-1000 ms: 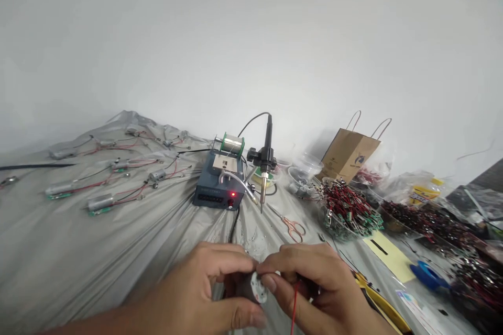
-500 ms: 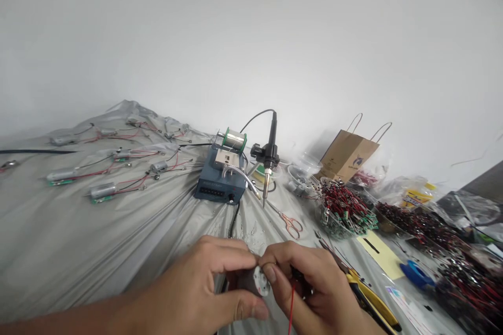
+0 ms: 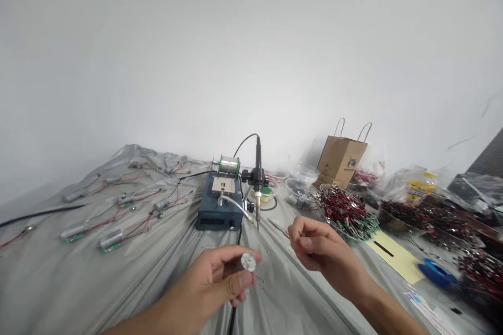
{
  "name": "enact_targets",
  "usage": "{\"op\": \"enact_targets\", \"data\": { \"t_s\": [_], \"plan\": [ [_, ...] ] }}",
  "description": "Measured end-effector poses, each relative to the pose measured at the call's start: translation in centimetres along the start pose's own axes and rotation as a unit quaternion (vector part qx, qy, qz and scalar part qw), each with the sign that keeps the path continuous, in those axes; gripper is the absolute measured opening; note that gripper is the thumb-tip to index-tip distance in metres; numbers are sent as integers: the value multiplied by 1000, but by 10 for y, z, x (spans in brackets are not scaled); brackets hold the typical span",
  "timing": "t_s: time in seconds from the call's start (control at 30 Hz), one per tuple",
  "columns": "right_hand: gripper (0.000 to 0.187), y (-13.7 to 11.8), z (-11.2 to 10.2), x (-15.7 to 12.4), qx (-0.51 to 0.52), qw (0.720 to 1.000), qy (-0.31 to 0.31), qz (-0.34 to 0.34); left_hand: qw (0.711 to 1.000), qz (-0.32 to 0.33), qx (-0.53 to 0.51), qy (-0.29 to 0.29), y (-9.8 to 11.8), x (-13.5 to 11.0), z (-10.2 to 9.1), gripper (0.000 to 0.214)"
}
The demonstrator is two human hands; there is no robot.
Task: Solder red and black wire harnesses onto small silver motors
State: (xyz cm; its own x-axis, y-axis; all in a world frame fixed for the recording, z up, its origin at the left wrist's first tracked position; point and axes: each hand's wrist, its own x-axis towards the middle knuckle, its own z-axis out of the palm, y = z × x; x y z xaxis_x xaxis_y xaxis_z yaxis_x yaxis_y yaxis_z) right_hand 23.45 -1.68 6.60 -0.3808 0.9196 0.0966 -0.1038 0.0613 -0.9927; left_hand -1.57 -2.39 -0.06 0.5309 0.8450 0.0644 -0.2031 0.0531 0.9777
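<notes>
My left hand [image 3: 208, 282] grips a small silver motor [image 3: 248, 262] between thumb and fingers. The round end face of the motor points up toward me; most of its body is hidden by the fingers. To the right, my right hand [image 3: 320, 246] is raised over the sheet with its fingers curled and the thumb against them. Whatever it pinches, if anything, is hidden. Just behind its fingertips lie the scissors [image 3: 278, 227], their handles mostly covered. The soldering iron [image 3: 258, 178] stands tip down in its holder, beyond and between both hands.
A blue soldering station [image 3: 218, 217] carries a solder spool [image 3: 229, 165]. Wired motors [image 3: 112, 239] lie at left. On the right are a tub of red and black wires with green boards [image 3: 346, 212], a paper bag [image 3: 340, 159], a yellow card [image 3: 396, 256] and blue tape [image 3: 438, 273].
My hands have moved apart: the right hand went up and right, off the motor, while the left kept it. The red wire and yellow pliers are out of sight. The view tilted upward.
</notes>
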Motion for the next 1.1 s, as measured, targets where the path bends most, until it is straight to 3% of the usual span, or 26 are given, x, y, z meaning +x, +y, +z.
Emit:
{"op": "enact_targets", "data": {
  "t_s": [0.33,0.57,0.83,1.1],
  "plan": [
    [32,23,-13,2,52,995,60,60,994,-69,-39,69,0,8,-3,43],
    [14,35,-11,13,84,983,120,108,994,-50,83,53,8,8,-11,40],
    [30,39,8,35,82,984,130,89,989,-116,-77,44,21,13,-9,20],
    [24,59,8,64,81,978,184,58,986,-46,-103,125,2,32,-4,27]
  ]
}}
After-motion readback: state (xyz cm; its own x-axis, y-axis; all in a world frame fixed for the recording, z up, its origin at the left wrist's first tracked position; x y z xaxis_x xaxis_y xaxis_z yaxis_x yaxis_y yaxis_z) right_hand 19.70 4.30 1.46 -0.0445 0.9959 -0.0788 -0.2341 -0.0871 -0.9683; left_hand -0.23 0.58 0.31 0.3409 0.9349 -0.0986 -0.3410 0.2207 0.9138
